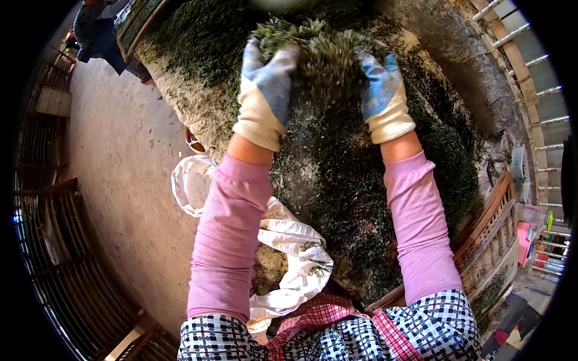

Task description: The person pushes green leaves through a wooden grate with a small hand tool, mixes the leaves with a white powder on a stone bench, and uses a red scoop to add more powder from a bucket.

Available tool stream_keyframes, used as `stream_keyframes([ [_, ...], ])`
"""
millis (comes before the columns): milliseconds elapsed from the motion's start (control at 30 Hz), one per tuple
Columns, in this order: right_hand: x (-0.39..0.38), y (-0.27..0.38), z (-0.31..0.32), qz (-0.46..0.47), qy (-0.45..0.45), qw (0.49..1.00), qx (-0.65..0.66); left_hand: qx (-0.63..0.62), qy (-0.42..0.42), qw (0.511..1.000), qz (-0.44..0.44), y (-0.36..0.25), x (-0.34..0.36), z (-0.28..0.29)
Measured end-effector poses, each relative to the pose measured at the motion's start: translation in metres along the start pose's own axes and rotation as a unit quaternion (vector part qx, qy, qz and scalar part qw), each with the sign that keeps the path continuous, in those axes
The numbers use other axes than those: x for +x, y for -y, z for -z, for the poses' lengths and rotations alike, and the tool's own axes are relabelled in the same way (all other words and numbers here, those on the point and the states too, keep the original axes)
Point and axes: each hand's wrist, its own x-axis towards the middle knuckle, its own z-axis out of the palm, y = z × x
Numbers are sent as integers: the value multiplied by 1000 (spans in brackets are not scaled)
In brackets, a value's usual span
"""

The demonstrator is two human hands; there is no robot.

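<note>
My left hand (268, 75), in a blue and cream glove, is raised at the upper middle, its fingers around a loose clump of green leaves (319, 42). My right hand (379, 84), in a matching glove, holds the same clump from the other side, fingers curved. The clump and fingertips are blurred, and small bits scatter beneath. Below spreads a heap of dark, finely cut leaves (325, 180) on a pale, dusty raised surface (186, 84). A white cloth sack (295, 253) lies between my forearms, with a white rimmed ring (183, 183) at its left.
A person (96, 36) in a striped top stands at the upper left. Concrete floor (120, 168) runs along the left beside slatted wooden racks (48, 240). A woven wooden piece (487, 234) and pink and clear plastic items (524, 240) are at the right, near a barred wall (542, 90).
</note>
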Motion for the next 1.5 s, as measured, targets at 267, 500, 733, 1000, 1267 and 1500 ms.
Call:
stream_keyframes([
  [267, -52, -94, 56, -76, -194, 596, -776, 806, -108, 581, 25, 30, 4, 194],
  [500, 24, -105, 140, 47, -271, 848, -453, 834, -74, 506, -210, 69, -10, 234],
  [733, 30, -20, -38, 98, 6, 981, -166, 858, -80, 488, -136, 58, -17, 244],
  [1000, 198, -70, -92, -55, 183, 408, -893, 840, -93, 508, -170, 63, -14, 244],
  [1267, 308, -145, -72, -235, 258, 314, -883, 844, -80, 512, -137, 58, -13, 241],
  [1500, 172, -81, -92, -137, 135, 642, -743, 830, -84, 523, -173, 60, -13, 242],
])
